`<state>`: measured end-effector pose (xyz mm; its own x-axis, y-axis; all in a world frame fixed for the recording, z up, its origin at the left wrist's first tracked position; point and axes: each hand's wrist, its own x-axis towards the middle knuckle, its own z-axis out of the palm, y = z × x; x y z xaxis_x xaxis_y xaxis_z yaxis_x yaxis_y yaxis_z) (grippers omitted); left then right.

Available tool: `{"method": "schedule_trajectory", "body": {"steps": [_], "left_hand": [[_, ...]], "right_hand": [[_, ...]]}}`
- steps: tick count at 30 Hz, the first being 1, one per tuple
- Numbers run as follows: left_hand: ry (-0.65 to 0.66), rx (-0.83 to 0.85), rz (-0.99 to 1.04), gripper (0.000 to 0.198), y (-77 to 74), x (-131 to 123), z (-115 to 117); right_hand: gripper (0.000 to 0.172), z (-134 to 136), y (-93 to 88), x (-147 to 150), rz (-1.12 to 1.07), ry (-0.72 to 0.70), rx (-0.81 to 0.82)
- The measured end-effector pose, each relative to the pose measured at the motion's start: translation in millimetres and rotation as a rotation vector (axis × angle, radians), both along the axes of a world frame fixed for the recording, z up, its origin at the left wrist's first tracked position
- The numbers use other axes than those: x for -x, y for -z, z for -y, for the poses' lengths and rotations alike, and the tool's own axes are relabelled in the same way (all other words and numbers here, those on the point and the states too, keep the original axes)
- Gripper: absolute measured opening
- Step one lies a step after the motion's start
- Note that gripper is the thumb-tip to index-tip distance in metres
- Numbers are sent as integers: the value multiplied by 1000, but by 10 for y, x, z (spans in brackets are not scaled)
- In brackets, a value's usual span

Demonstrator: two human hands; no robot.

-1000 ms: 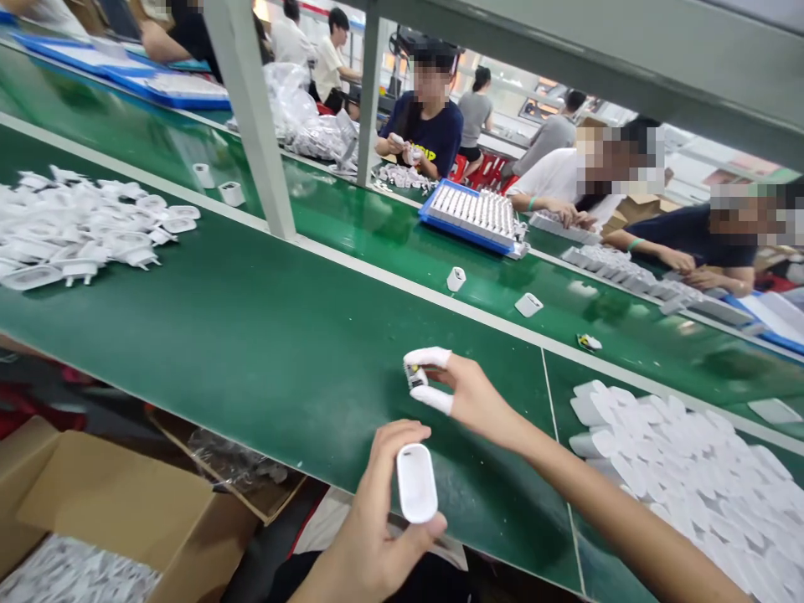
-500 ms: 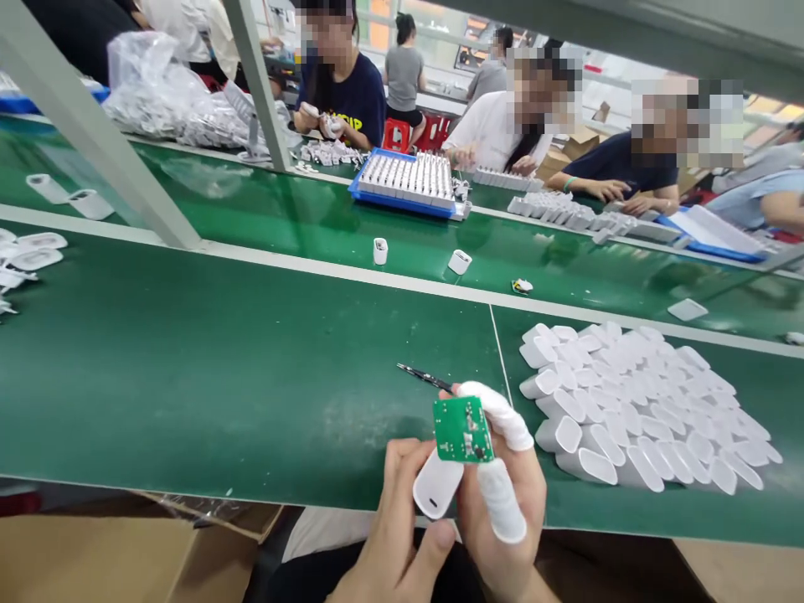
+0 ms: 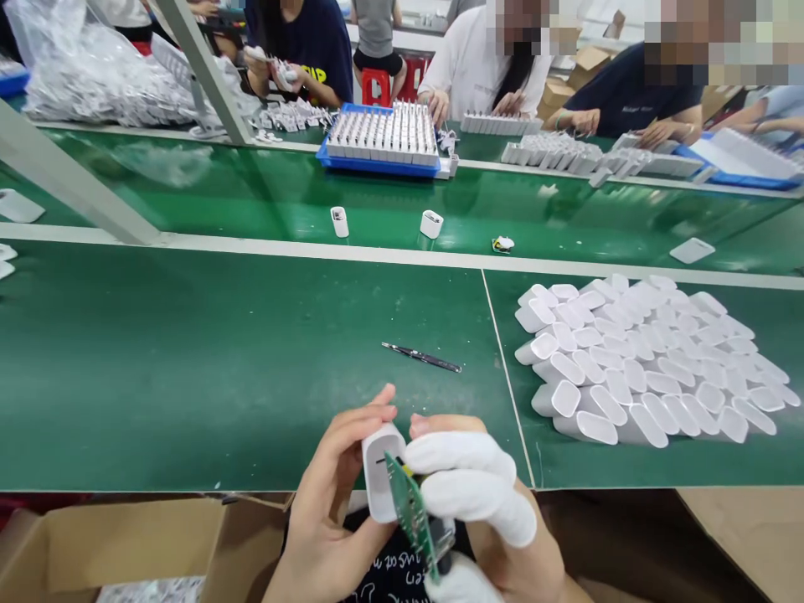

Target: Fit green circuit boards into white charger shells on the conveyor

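While the left hand (image 3: pixel 336 502) is holding a white shell (image 3: pixel 377 490) at the lower centre of the frame, its mouth facing the camera, the right hand (image 3: pixel 502 515) is presenting a green board (image 3: pixel 411 512) at the shell's right side. The left fingers are clamping the outer walls, with the thumb resting near the lower end. The right fingers, wearing white covers (image 3: pixel 461 452), are pinching the board, whose components are facing right. The board is leaning across the mouth, its upper corner overlapping the opening in this view; whether the two are touching cannot be told.

The tilt is probably posing the chief risk: were the board pushed at this angle, its edge could be catching on the rim and straining a component. The soft covers may be offering a loose grip, so that the board could be twisting or slipping; as its lower end is showing past the near edge of the tabletop (image 3: pixel 251 360), a fall could be carrying it off altogether. Tweezers (image 3: pixel 420 357) are lying at mid-frame, just beyond the hands, where a stray knuckle could be knocking them. Spare shells (image 3: pixel 653 360) are standing packed together at right.
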<state>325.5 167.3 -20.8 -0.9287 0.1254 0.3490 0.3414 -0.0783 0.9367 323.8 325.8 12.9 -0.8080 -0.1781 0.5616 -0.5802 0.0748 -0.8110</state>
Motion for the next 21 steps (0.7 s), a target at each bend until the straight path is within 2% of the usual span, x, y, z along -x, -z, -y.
{"method": "schedule_trajectory", "body": {"steps": [3, 8, 12, 16, 21], "left_hand": [[-19, 2, -33, 44, 0, -45, -10], [-40, -9, -51, 40, 16, -83, -20], [-33, -4, -56, 38, -3, -78, -12], [-5, 9, -77, 40, -15, -74, -12], [-16, 15, -88, 39, -17, -68, -16]], "right_hand": [[37, -2, 21, -11, 1, -65, -106], [46, -7, 46, -69, 43, -94, -115], [49, 23, 57, -105, 11, -56, -147], [44, 52, 52, -106, -11, -24, -162], [50, 81, 20, -103, -1, -18, -168]]}}
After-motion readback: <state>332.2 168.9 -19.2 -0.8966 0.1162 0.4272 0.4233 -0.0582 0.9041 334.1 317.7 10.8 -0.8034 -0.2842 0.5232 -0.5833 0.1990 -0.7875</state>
